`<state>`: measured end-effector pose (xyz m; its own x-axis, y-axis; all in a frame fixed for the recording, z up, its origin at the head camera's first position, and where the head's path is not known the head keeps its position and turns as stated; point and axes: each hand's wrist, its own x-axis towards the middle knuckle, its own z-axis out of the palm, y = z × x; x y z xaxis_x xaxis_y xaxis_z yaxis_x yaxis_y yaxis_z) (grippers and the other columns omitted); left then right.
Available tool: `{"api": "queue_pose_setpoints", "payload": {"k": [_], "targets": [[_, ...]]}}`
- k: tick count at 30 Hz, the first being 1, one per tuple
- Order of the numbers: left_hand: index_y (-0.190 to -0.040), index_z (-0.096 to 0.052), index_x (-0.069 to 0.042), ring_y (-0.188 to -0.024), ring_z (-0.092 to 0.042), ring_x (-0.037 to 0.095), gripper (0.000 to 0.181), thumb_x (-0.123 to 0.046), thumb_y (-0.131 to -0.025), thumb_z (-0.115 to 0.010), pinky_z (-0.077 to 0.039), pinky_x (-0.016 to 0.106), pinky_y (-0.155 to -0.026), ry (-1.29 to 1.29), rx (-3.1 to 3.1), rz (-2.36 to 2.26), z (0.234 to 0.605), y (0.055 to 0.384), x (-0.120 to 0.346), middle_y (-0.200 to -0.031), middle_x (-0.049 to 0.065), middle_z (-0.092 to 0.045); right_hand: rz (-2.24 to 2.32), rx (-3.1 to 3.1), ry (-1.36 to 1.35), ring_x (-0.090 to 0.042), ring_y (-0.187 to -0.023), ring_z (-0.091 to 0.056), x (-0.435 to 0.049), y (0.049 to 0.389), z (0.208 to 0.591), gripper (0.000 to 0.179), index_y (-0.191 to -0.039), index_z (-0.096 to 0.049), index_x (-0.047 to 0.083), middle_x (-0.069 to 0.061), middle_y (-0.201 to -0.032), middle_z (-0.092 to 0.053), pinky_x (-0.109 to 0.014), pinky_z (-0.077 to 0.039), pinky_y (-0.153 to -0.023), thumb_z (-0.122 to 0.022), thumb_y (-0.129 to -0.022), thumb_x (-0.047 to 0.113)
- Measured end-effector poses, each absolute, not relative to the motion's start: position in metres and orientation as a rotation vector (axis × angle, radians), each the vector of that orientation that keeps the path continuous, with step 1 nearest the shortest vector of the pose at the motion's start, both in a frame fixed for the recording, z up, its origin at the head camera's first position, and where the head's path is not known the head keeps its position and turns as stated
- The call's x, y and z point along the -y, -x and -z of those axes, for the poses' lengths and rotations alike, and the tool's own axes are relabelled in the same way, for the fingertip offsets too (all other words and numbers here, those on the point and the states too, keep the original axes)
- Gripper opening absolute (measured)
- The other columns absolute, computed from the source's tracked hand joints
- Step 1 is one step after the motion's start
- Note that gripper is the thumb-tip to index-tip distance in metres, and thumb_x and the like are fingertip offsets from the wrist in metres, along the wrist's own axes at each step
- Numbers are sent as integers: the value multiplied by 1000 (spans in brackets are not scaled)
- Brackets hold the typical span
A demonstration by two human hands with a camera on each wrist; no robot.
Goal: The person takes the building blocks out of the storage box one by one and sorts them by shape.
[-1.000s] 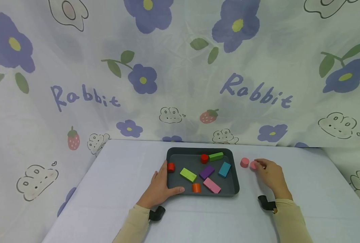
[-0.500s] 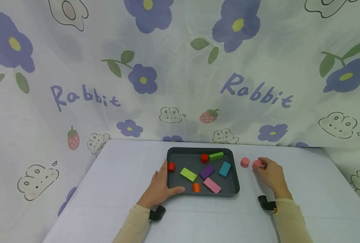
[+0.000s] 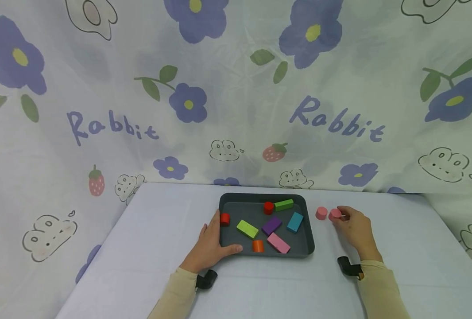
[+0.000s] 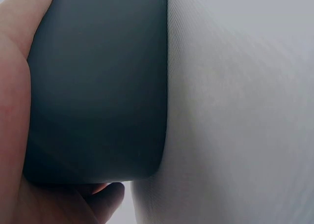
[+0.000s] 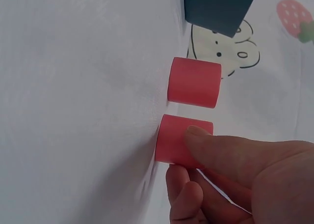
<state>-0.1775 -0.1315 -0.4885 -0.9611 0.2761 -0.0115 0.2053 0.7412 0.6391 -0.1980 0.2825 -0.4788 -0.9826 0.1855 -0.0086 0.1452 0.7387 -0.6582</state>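
Note:
My left hand (image 3: pixel 209 248) holds the near left corner of a dark grey tray (image 3: pixel 236 198), thumb on the front rim and fingers along the left side. The tray's outer wall (image 4: pixel 98 86) fills much of the left wrist view. To the right of the tray, my right hand (image 3: pixel 357 231) pinches a pink cylinder (image 5: pixel 174 140) between thumb and fingers, close to the table. Just left of it, a second pink cylinder (image 5: pixel 195 82) stands upright on the table, with a narrow gap between the two.
Inside the tray lie a green block (image 3: pixel 284 204), a yellow-green block (image 3: pixel 247 229), a purple block (image 3: pixel 272 226), a blue block (image 3: pixel 295 222), a pink block (image 3: pixel 278 243), red cylinders (image 3: pixel 268 208) and an orange cylinder (image 3: pixel 257 246). A patterned cloth (image 3: pixel 236 110) hangs behind the white table.
The pinched pink cylinder first shifted slightly right, then a little left towards the other one. My right fingers have changed their place on it. The left hand and tray stay put.

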Motion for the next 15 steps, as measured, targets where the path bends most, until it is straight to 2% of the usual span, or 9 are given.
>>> {"api": "queue_pose_setpoints", "payload": {"k": [9,15], "targets": [[-160,-4,3,-151,-22,34,127,-61,-79,-78,-6,57,-122,-384,-2828,-1022,488,178,132,-167,18,-11,-982,2857,254,-46,-110,-56,-281,194,473,46,-135,-54,-9,-33,-121,-60,-58,-52,-90,-63,-95,11],[-160,-4,3,-151,-21,34,126,-61,-80,-78,-6,58,-122,-392,-2828,-1039,489,178,132,-167,18,-11,-994,2854,207,-46,-113,-55,-276,191,464,48,-138,-52,-8,-31,-129,-58,-58,-52,-90,-63,-98,17]]}}
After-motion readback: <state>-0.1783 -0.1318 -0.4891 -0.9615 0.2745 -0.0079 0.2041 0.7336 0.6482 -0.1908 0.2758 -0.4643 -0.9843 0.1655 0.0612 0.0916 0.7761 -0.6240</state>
